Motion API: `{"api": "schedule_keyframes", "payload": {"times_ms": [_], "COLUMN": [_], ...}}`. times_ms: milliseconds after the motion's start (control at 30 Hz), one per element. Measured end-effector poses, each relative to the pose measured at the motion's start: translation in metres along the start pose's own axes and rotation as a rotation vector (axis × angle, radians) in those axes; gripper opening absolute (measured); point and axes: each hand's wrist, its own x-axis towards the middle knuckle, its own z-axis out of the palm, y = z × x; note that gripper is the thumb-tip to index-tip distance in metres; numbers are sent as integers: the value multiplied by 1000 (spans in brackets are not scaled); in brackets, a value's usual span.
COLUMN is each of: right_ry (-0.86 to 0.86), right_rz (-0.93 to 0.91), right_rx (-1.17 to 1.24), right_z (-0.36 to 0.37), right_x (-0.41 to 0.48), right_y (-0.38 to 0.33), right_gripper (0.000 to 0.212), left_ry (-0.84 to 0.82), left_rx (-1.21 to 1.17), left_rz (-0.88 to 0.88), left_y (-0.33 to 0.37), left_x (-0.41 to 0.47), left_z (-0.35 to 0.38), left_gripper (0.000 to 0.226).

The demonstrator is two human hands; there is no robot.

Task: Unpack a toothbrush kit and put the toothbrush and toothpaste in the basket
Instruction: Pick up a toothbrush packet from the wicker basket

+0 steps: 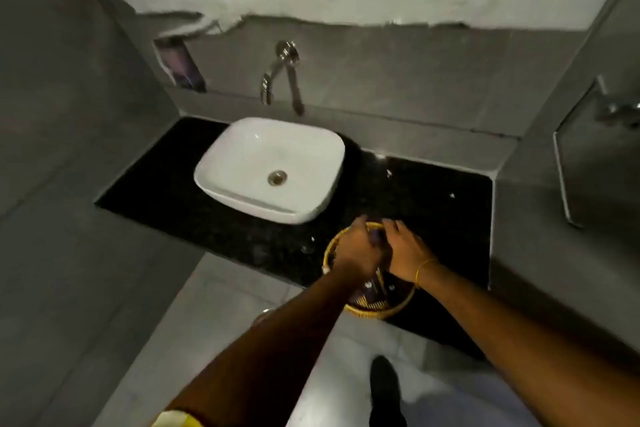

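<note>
While both hands are reaching into the basket, the left hand is curling its fingers inward and the right hand is lying beside it, touching it; whether either grip is clamped on anything cannot be told. Dark, blurred contents are lying inside the basket beneath the hands; toothbrush and toothpaste cannot be made out. Under the hands, the basket is sitting at the near edge of the black tabletop. Beyond the left hand, a white basin is resting on the tabletop.

No text, label, brand or number can be read anywhere here
</note>
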Motion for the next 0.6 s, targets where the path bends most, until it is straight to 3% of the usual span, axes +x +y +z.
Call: {"api": "schedule_keyframes", "payload": {"times_ms": [100, 233, 333, 500, 600], "right_ry": [-49, -153, -155, -32, 20], "right_rz": [131, 57, 83, 280, 351], "right_rx": [71, -98, -152, 307, 540], "right_z": [35, 78, 93, 97, 83], "right_x": [13, 24, 32, 34, 27], "right_y": [29, 43, 43, 48, 37], "right_gripper": [79, 63, 51, 47, 15], "left_ry": [-58, -124, -133, -141, -125], "left_rx": [-73, -254, -313, -341, -400], "left_rz": [-168, -470, -581, -618, -601], "left_y": [-12, -29, -44, -53, -54], "left_x": [28, 53, 67, 75, 69], "left_z": [43, 77, 93, 96, 86], "left_gripper": [58, 52, 50, 41, 40]}}
